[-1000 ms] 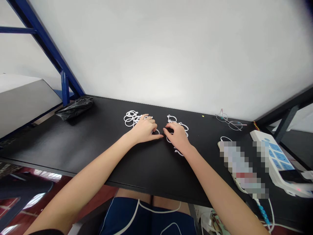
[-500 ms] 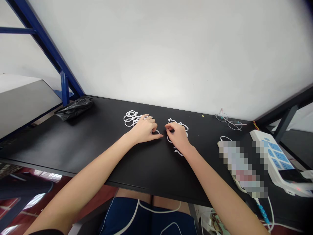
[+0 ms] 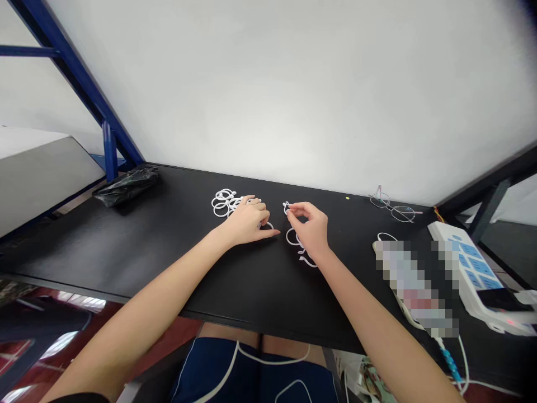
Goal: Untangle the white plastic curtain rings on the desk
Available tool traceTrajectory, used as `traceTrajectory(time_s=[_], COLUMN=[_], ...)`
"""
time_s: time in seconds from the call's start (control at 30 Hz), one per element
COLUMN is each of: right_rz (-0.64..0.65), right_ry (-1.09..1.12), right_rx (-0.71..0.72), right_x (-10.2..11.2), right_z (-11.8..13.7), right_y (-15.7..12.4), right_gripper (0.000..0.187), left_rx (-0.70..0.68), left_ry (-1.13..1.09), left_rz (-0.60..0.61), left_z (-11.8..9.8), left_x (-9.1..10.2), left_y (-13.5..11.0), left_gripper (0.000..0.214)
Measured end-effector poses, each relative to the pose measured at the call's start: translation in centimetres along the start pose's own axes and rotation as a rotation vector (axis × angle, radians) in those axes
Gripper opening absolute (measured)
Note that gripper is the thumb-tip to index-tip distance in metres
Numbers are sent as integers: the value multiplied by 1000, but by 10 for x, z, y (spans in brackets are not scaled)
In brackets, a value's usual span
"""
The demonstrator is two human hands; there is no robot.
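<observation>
My left hand [image 3: 250, 220] rests palm down over a cluster of white plastic rings [image 3: 221, 209] on the black table, its thumb stretched out to the right. Its fingers bend over the rings nearest to it and partly cover them. To the right, my right hand [image 3: 310, 224] pinches a white plastic ring [image 3: 286, 206] between thumb and fingertips; most of this ring is hidden by the hand. More white rings [image 3: 292, 237] lie on the table under and in front of the right hand, partly covered by it.
A black plastic bag [image 3: 126, 186] lies at the far left. Eyeglasses [image 3: 393, 207], a blurred-out phone [image 3: 403, 302] with a cable, and a white power strip [image 3: 478, 271] are on the right. A white wall [image 3: 268, 101] rises behind the table [image 3: 168, 235].
My right hand has turned and shifted slightly, with a ring now showing at its fingertips. Rings seen beyond that hand before no longer show there. My left hand stays in place.
</observation>
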State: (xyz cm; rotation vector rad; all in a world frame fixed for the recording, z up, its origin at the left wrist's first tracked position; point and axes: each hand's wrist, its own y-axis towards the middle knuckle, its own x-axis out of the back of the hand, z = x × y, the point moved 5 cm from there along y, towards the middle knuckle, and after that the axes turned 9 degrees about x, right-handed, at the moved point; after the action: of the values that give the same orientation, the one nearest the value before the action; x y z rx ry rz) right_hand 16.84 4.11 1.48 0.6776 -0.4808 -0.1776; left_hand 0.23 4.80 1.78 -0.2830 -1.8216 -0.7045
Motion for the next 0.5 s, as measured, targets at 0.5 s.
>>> traceTrajectory(time_s=[0.5], right_rz=[-198], right_ry=[374], right_rx=[-216], right_x=[5], right_z=[-9], right_y=[4], right_gripper=[15], left_rx=[-6], left_ry=[-11], left_rz=[-34], left_z=[-1], left_x=[2], left_y=[0], left_gripper=[41])
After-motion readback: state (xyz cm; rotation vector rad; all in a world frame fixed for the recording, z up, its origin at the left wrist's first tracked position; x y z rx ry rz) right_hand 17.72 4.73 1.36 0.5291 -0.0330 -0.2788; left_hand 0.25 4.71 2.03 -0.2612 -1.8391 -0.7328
